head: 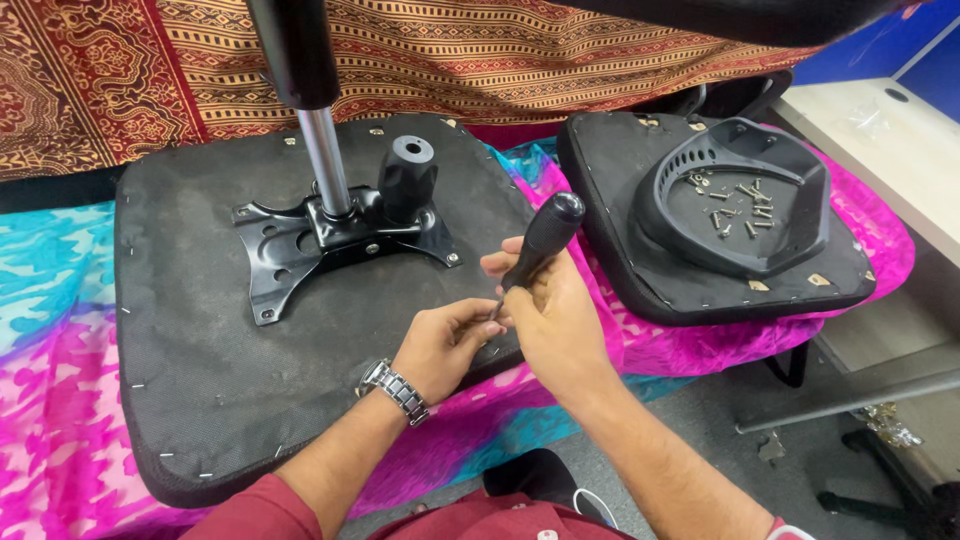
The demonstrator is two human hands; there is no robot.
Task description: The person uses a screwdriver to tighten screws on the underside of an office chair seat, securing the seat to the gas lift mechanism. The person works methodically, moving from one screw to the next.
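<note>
Centre of frame: right hand (556, 322) clenched around the lower part of a screwdriver (540, 247), black handle slanting up and to the right, rounded butt end free above the fist. Left hand (447, 344), wristwatch (396, 390) on the wrist, fingers pinched at the tool's tip; a small thing may sit between them, cannot tell. Both hands hover over the lower right edge of the upturned seat pad (190, 370), which lies on a pink and blue cloth (50, 400).

Upper centre: black metal bracket (335, 240) on the pad, with a steel column (325, 160) rising out of the top of the frame and a black knob (407, 175) beside it.

Right of frame: second pad (620, 270) carrying a plastic shell (745, 200) with loose screws (740, 205) in its hollow. Pale desk (880, 150) at the upper right.

Handling judgement: screwdriver looks light and rigid; handle smooth, possibly slippery, so a full fist round its thick middle suits. Shaft thin; tip best steadied by fingertips
</note>
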